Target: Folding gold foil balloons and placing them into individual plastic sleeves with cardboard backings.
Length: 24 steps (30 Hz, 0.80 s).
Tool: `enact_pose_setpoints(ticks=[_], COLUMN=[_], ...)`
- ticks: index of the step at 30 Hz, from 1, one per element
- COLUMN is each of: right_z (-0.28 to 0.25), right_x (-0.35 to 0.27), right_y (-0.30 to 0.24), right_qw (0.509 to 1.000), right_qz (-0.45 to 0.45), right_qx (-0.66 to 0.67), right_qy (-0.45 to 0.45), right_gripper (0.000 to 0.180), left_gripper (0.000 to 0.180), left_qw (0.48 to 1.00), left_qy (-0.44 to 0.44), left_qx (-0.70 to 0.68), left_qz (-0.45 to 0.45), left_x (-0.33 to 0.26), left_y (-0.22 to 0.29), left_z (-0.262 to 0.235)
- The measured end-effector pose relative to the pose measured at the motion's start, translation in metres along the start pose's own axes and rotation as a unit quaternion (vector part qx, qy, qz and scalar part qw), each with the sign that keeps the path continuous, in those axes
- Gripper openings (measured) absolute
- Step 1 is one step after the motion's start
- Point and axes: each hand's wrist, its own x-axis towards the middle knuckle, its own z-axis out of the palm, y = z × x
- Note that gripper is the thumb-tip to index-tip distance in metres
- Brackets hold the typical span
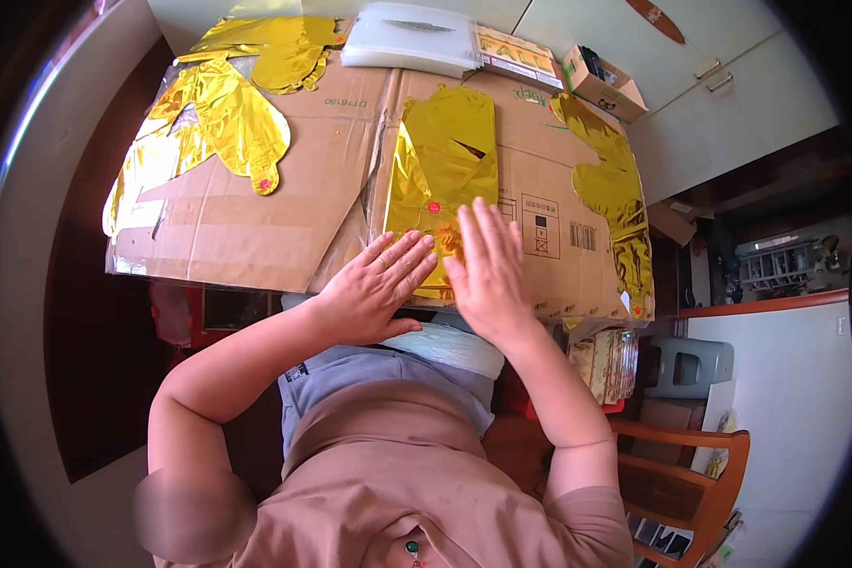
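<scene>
A flat gold foil balloon point(442, 161) lies on a sheet of brown cardboard point(256, 227) in front of me. My left hand point(379, 289) and my right hand point(488, 270) both rest palm down on the balloon's near end, fingers spread and pointing away from me. The two hands lie side by side, almost touching. A small red dot point(434, 207) marks the foil just beyond my fingertips. Neither hand grips anything.
More gold foil balloons lie on the cardboard at the left point(220, 118), the far left point(279, 43) and the right edge point(620, 194). A white plastic packet point(412, 38), a flat printed pack point(519, 55) and a small open box point(604, 83) sit at the far side. A wooden chair point(691, 473) stands at the lower right.
</scene>
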Motion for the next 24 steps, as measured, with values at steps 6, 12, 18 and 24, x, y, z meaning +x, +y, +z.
enact_pose_setpoints(ticks=[6, 12, 18, 24], right_z=[0.031, 0.025, 0.024, 0.018], right_x=[-0.009, -0.021, -0.021, -0.024], right_y=[-0.003, -0.001, 0.0, 0.001], right_qw=[0.996, 0.993, 0.991, 0.988], right_qz=[0.036, 0.037, 0.044, 0.047], right_qx=[0.011, -0.033, -0.055, -0.059], right_qy=[-0.076, -0.109, -0.118, -0.132], right_gripper=[0.065, 0.067, 0.069, 0.071], left_gripper=[0.093, 0.093, 0.093, 0.09], left_qw=[1.0, 1.0, 0.999, 0.998], left_qy=[0.01, 0.01, -0.004, 0.001], left_qx=[-0.019, -0.021, -0.034, -0.06], left_qz=[0.003, -0.019, -0.019, -0.003], left_x=[0.0, -0.001, 0.0, -0.007], left_y=[0.001, 0.001, 0.001, -0.003], left_z=[0.0, -0.002, -0.003, -0.007])
